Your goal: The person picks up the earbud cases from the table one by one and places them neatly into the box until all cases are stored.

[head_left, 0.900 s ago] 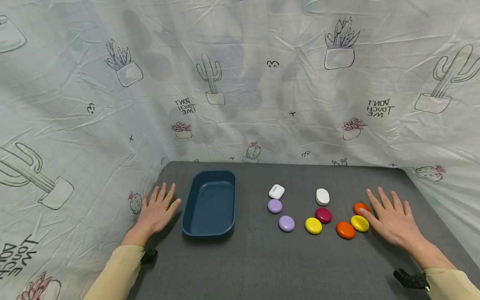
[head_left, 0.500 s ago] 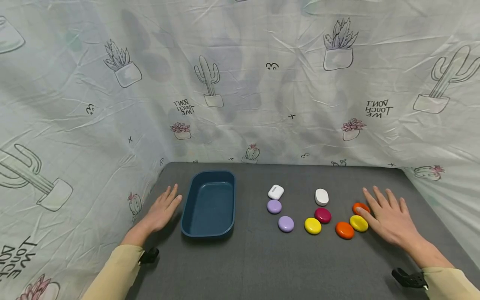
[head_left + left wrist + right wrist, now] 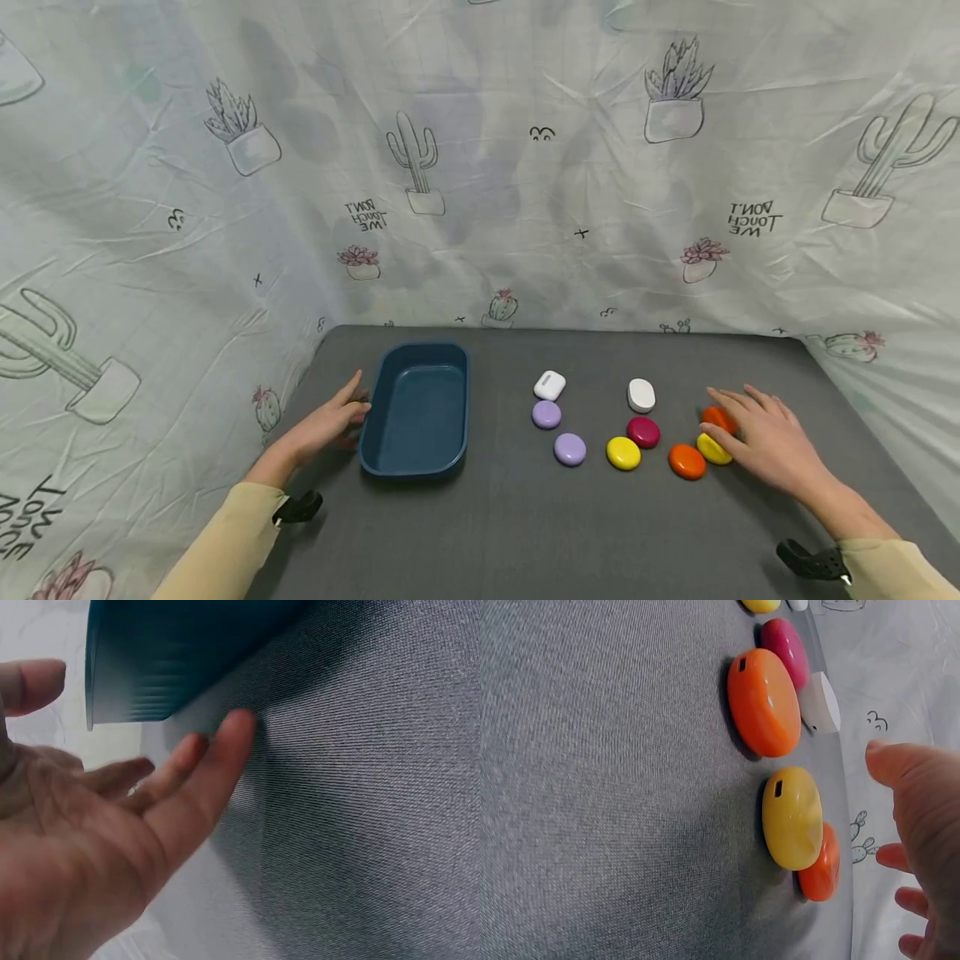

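Note:
My left hand (image 3: 318, 432) is beside the left wall of a dark blue rectangular tray (image 3: 420, 421), fingertips right at the rim in the head view. In the left wrist view, its fingers are loosely bent below the tray's wall (image 3: 142, 682), holding nothing. Over on the right, my right hand (image 3: 780, 450) hovers above an orange pebble-shaped case (image 3: 717, 417) and a yellow one (image 3: 712, 450), partly covering both. Thumb and fingers are spread apart with nothing between them. The right wrist view shows a small dark slot in the yellow case (image 3: 791, 817).
Another orange case (image 3: 687, 462), a crimson one (image 3: 643, 432) and a yellow one (image 3: 623, 453) lie left of the right hand. Farther off are a white oval case (image 3: 641, 395), a white earbud case (image 3: 550, 385) and two lilac cases (image 3: 570, 450). A printed curtain (image 3: 480, 167) hangs behind.
My left hand has turned onto its side and come to the tray's left edge. My right hand has moved slightly left over the orange and yellow cases, its fingers bending downward.

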Demonstrator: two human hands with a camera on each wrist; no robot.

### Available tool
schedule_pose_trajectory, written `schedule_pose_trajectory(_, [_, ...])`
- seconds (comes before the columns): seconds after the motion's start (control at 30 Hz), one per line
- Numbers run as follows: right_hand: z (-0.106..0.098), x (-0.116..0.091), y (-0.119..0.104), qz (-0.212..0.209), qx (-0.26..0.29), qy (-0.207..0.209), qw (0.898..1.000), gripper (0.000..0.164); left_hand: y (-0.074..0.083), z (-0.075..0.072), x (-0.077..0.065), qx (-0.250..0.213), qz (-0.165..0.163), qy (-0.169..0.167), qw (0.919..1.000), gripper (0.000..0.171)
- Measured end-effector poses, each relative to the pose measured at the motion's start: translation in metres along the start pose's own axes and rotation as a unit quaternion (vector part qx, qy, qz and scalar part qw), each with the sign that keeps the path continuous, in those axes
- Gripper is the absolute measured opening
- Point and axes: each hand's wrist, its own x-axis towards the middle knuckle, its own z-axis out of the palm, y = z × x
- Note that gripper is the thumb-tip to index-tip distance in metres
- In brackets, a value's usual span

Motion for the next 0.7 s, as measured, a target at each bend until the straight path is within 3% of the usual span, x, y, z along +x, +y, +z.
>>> schedule_pose_trajectory(0.17, [0.002,-0.009,-0.006,-0.01,0.004,0.009,1.0,0.062,-0.008,0.002,-0.006,-0.05,-0.024,-0.025,0.9982,0.076])
schedule_pose_trajectory(0.3, [0.003,-0.011,-0.009,-0.017,0.005,0.021,1.0,0.06,-0.009,0.004,-0.009,-0.07,-0.017,-0.042,0.9965,0.074])
schedule_pose_trajectory(0.7, [-0.004,-0.005,-0.01,-0.01,0.021,0.024,0.999,0.059,0.007,0.027,-0.001,-0.054,0.023,-0.077,0.9953,0.069])
